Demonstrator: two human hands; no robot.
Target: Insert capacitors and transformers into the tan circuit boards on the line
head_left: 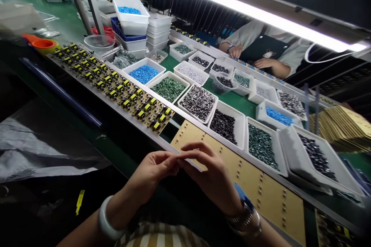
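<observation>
My left hand point(152, 175) and my right hand point(213, 175) meet at the fingertips in front of my body, near the rail's front edge. The left thumb and fingers are pinched together. The right thumb and index finger close against the left fingertips, with the other fingers curved. Whatever lies between them is too small or hidden to name. Just beyond the hands is a tan circuit board panel point(249, 175) with rows of small metal parts. Left of it on the rail is a populated circuit board panel point(116, 88) with yellow components.
Behind the boards stand white bins of small components, including black ones point(223, 125), dark green ones point(261, 144) and blue ones point(144, 73). Stacked tan boards point(343, 127) are at right. A co-worker's hands point(236, 51) work across the bench. A lamp point(246, 5) hangs overhead.
</observation>
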